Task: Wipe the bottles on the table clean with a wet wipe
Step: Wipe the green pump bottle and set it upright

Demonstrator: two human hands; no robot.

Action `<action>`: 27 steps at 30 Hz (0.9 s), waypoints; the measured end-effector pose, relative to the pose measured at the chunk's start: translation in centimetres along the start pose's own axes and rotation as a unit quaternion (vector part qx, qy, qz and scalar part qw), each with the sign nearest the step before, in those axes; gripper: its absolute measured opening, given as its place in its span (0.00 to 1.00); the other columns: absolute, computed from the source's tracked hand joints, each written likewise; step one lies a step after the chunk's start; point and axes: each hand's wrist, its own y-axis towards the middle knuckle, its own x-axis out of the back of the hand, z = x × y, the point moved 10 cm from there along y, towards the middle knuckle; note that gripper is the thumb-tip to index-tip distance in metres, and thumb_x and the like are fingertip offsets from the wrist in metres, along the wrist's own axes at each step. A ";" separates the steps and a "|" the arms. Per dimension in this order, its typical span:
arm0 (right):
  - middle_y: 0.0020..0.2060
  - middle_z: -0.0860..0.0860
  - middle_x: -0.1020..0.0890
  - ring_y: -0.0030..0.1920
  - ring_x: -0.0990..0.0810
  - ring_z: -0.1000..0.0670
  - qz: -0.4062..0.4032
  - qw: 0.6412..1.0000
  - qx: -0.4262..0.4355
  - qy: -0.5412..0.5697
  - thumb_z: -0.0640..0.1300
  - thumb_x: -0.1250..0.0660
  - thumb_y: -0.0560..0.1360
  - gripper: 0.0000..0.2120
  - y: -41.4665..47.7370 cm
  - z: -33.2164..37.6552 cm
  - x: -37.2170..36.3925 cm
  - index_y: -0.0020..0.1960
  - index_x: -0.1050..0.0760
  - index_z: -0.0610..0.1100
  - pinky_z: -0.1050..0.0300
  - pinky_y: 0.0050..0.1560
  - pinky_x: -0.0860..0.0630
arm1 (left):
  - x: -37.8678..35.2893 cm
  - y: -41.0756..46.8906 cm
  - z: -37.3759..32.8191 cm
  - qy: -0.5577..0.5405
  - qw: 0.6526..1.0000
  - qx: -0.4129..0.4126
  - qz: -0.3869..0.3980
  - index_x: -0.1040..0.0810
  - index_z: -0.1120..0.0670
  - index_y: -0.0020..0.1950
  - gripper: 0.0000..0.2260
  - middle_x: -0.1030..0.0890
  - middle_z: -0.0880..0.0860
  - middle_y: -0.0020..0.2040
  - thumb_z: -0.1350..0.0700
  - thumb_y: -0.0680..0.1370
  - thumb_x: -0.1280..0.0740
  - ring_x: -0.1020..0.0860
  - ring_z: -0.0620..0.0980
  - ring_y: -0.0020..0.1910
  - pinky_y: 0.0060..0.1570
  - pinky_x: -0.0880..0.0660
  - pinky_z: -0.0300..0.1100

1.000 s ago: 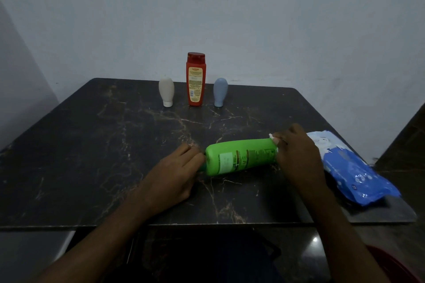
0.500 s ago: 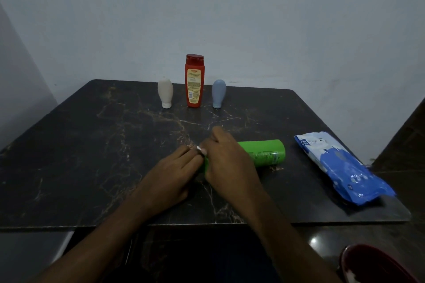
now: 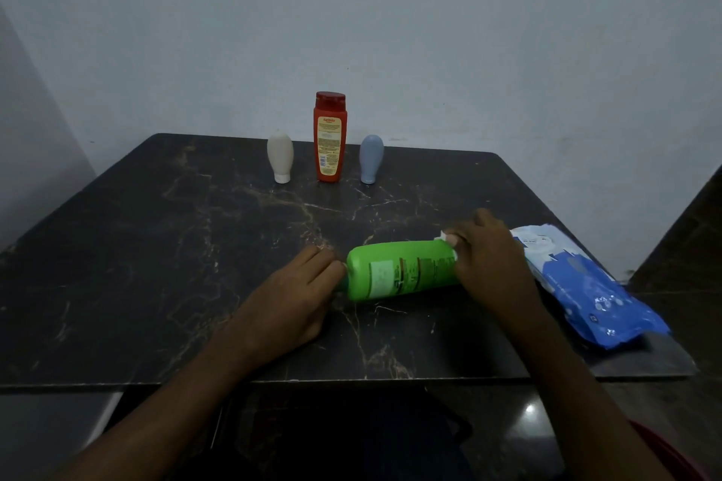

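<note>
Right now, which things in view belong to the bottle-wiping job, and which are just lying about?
Job: green bottle, wet wipe, red bottle, cream bottle, grey-blue bottle, blue wet-wipe pack.
Lying about: red object at the lower right, off the table.

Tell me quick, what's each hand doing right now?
Left hand: fingers on the cap end of the green bottle; whether it grips cannot be told.
Right hand: closed, holding the wet wipe against the bottle's other end.
</note>
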 end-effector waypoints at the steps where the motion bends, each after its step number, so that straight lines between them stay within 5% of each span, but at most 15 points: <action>1: 0.48 0.49 0.27 0.49 0.26 0.47 0.006 1.000 -0.011 -0.008 0.41 0.31 0.74 0.09 0.1 -0.2 0.0 0.54 0.20 0.46 0.42 0.50 0.24 | 0.0 0.0 0.0 0.001 1.000 0.000 -0.001 0.24 0.59 0.55 0.16 0.22 0.56 0.55 0.65 0.69 0.26 0.27 0.50 0.50 0.41 0.21 0.47; 6: 0.55 0.48 0.28 0.55 0.27 0.46 0.058 0.998 0.018 -0.006 0.42 0.34 0.75 0.14 -0.6 4.5 -0.7 0.60 0.22 0.48 0.48 0.54 0.29 | -0.1 -0.1 0.2 -0.019 1.000 0.008 -0.003 0.27 0.57 0.57 0.19 0.24 0.55 0.55 0.65 0.70 0.25 0.26 0.50 0.50 0.41 0.21 0.46; 11: 0.70 0.49 0.34 0.68 0.35 0.48 0.110 0.989 0.099 0.012 0.45 0.32 0.74 0.24 -2.3 12.2 -2.0 0.69 0.30 0.51 0.47 0.69 0.36 | -0.2 -0.2 0.4 -0.025 1.000 0.012 0.005 0.25 0.59 0.60 0.17 0.24 0.55 0.58 0.63 0.72 0.28 0.24 0.51 0.52 0.44 0.21 0.46; 17: 0.65 0.50 0.31 0.63 0.32 0.48 0.075 0.984 0.158 0.017 0.46 0.32 0.73 0.21 -3.6 14.2 -2.1 0.65 0.27 0.52 0.49 0.61 0.35 | -0.3 -0.3 0.7 -0.043 0.999 0.028 0.006 0.27 0.58 0.63 0.20 0.24 0.54 0.58 0.62 0.72 0.28 0.26 0.48 0.52 0.47 0.23 0.40; 21: 0.67 0.49 0.32 0.66 0.32 0.47 0.101 0.989 0.099 -0.031 0.47 0.33 0.74 0.23 -1.6 9.6 -2.4 0.69 0.30 0.53 0.45 0.67 0.35 | -0.6 -0.3 1.3 -0.045 0.998 0.034 0.008 0.26 0.58 0.60 0.13 0.24 0.53 0.57 0.59 0.76 0.37 0.24 0.52 0.52 0.46 0.21 0.49; 27: 0.48 0.50 0.29 0.53 0.26 0.47 0.079 0.997 -0.015 -0.011 0.42 0.33 0.75 0.08 1.2 -0.1 -0.9 0.53 0.20 0.47 0.38 0.58 0.27 | -0.7 -0.5 2.1 -0.085 0.994 0.062 0.001 0.27 0.55 0.59 0.13 0.25 0.51 0.55 0.59 0.76 0.31 0.24 0.51 0.50 0.46 0.23 0.51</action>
